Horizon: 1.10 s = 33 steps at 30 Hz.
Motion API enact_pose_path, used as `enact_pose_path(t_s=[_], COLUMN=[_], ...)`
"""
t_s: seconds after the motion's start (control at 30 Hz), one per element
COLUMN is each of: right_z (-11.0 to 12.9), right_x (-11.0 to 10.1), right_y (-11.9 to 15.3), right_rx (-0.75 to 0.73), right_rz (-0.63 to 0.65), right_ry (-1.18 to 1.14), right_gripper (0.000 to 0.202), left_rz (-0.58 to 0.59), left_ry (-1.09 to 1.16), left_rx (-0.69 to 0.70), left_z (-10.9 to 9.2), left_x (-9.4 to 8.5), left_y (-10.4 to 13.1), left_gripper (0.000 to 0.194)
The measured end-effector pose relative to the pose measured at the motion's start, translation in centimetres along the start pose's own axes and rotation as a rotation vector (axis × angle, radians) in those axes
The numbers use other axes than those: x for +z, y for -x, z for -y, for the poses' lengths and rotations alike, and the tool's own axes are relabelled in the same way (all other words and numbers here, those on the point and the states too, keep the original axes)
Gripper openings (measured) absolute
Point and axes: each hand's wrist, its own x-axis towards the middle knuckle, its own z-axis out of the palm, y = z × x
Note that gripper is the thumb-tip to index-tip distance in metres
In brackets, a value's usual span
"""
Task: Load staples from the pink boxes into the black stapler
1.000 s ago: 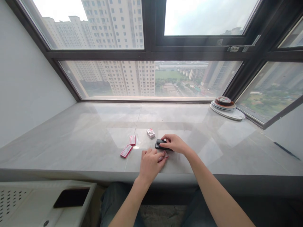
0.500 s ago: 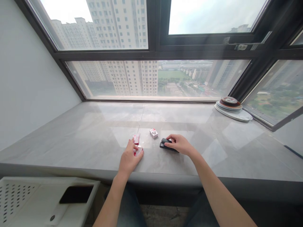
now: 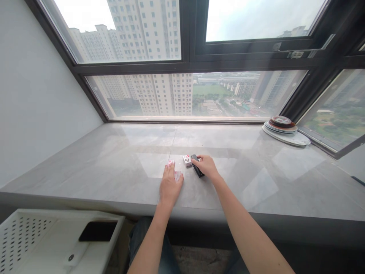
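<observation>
My left hand lies over two small red-and-white boxes on the grey stone sill. Its fingertips rest on the farther box, while the nearer box sits between the fingers and thumb, partly covered. A black stapler is gripped at its side by the thumb and fingers of my right hand. The stapler points away from me at a slant on the sill. Just left of its far end sits a third small box, white and red with a dark picture; whether they touch I cannot tell.
The grey sill runs up to a dark window frame. Stacked plates stand in the far right corner. Below the sill at left, a white perforated plastic unit holds a black phone-like slab.
My right hand has turned the stapler from lying crosswise to pointing away, and brought it beside the third box. My left hand and its two boxes have shifted right and slightly away.
</observation>
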Motion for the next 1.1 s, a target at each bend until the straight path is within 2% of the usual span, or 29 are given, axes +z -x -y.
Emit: enact_pose_path(t_s=[0.1,0.3,0.47,0.57,0.73,0.83,1.0,1.1], right_z=[0.7,0.8,1.4,2.9,5.9,7.3,8.4,7.8], right_x=[1.5,3.7,5.6,7.6,11.9,13.9,15.6,15.1], right_y=[1.1,5.1,7.0,7.0,6.1,5.5,4.7,4.7], right_rx=[-0.012,-0.007,0.082,0.093,0.048,0.047,0.060,0.095], right_rz=[0.047,0.162,0.222,0.225,0.314,0.338,0.347,0.344], right_ry=[-0.071,-0.238,-0.545,-0.593,-0.607,-0.610,-0.624,-0.643], right_gripper=[0.043,0.054,0.054,0.052,0.042,0.038,0.041,0.053], left_rz=[0.015,0.016,-0.013,-0.011,-0.015,-0.013,-0.008,-0.072], left_ry=[0.007,-0.025,-0.015,-0.026,-0.045,-0.057,-0.070,-0.083], left_rx=[0.023,0.049,0.059,0.067,0.101,0.116,0.075,-0.024], left_z=[-0.5,-1.1,-0.6,1.2,6.1,8.4,10.1,9.9], left_x=[0.1,0.1,-0.6,-1.9,-4.9,-6.0,-6.3,-6.9], left_y=[-0.3,-0.2,0.5,0.4,-0.9,-1.8,-2.8,-2.9], left_gripper=[0.063,0.050,0.041,0.036,0.031,0.031,0.031,0.029])
